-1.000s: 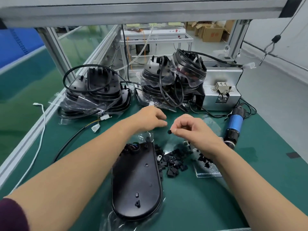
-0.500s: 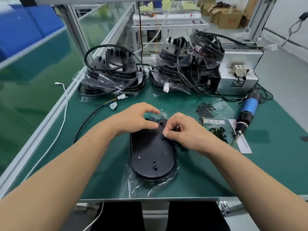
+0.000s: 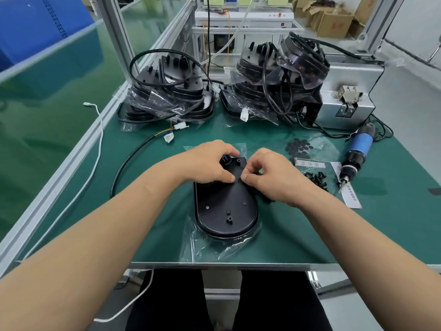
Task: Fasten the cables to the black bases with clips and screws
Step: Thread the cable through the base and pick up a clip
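Two hands (image 3: 210, 164) (image 3: 276, 179), one flat base (image 3: 226, 206), two bagged stacks (image 3: 171, 91) (image 3: 274, 89), one screwdriver (image 3: 359, 151)

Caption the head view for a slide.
On the green bench, the left hand grips a black base's far end while the right hand works at its edge.

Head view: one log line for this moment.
left hand: grips far end of black oval plastic base | right hand: fingertips pinched at base, item hidden | blue electric screwdriver: lying untouched

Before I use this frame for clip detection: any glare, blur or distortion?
Head view: wide-angle tilts the frame posts outward; glare streaks the plastic bag under the black base; lighting even; left hand and right hand sharp; anything between the right fingertips is hidden.
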Motion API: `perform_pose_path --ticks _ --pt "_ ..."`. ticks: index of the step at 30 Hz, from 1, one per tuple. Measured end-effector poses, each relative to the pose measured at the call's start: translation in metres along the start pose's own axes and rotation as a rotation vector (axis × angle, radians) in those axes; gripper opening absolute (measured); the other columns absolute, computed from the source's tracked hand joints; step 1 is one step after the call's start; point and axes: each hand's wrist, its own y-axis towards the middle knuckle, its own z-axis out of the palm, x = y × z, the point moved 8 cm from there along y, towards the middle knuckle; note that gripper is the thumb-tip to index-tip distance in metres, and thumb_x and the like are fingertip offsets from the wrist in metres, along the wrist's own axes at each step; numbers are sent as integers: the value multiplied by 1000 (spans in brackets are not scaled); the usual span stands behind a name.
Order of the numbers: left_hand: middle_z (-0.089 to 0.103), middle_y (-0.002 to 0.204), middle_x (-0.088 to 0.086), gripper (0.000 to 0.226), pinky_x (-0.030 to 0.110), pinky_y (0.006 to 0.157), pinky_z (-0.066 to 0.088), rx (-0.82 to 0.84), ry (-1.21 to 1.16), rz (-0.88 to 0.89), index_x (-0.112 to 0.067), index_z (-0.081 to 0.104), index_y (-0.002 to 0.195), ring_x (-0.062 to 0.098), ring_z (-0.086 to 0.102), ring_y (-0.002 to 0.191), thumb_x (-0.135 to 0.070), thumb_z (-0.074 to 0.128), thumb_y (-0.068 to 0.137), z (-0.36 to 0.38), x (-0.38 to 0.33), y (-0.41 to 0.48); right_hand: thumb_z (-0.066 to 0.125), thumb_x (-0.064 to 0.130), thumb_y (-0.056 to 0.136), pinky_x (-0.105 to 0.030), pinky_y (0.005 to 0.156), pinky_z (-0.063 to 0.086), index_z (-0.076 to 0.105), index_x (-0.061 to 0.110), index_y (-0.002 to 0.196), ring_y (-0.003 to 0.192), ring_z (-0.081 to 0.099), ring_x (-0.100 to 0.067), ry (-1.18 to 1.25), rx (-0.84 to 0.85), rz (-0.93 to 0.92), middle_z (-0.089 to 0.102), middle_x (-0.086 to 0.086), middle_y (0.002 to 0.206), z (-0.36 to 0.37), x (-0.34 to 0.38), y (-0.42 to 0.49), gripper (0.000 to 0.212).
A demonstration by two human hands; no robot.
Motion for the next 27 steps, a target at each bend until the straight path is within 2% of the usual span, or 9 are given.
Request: perform_pose_path --ticks 6,10,13,17,20,24,27 --pt "47 140 -2 63 19 94 31 -8 -4 -3 -24 48 141 15 45 127 -20 72 83 0 2 1 68 20 88 -43 79 56 72 20 74 86 65 -26 42 3 33 67 -5 87 -1 0 0 14" --pt "48 142 -1 64 19 96 32 -7 -17 -3 -21 48 141 15 45 128 -19 73 82 1 2 2 68 19 87 -48 73 58 66 26 65 82 67 -31 14 17 26 68 -10 87 -2 3 1 23" --pt "49 141 -2 64 17 92 30 -15 -11 0 -21 49 141 15 45 127 -18 73 82 0 1 2 67 19 88 -48 68 60 67 24 68 80 67 -30 -10 8 27 66 -6 86 -1 2 1 20" --pt "50 140 -1 64 16 91 30 -18 -20 1 -20 49 141 15 46 126 -17 73 81 0 1 1 67 21 88 -43 74 58 65 27 67 83 67 -25 -35 6 14 66 -3 85 -1 2 2 22" --pt "49 141 -1 65 18 94 32 -14 -20 -4 -20 49 141 15 46 127 -17 74 81 0 1 1 68 21 87 -46 68 59 67 24 67 78 67 -30 0 6 28 68 -9 86 -1 0 3 21" --pt "49 142 0 65 17 92 30 -14 -23 -4 -20 49 141 15 45 128 -18 74 82 1 1 1 70 20 85 -50 75 58 71 20 70 82 67 -35 48 22 31 69 -13 87 1 -3 3 15" --pt "49 142 -1 64 16 89 29 -21 -26 -4 -21 49 141 15 45 128 -18 74 82 1 1 1 71 20 85 -48 73 57 70 22 67 80 66 -35 88 23 53 70 -14 88 2 -6 4 18"
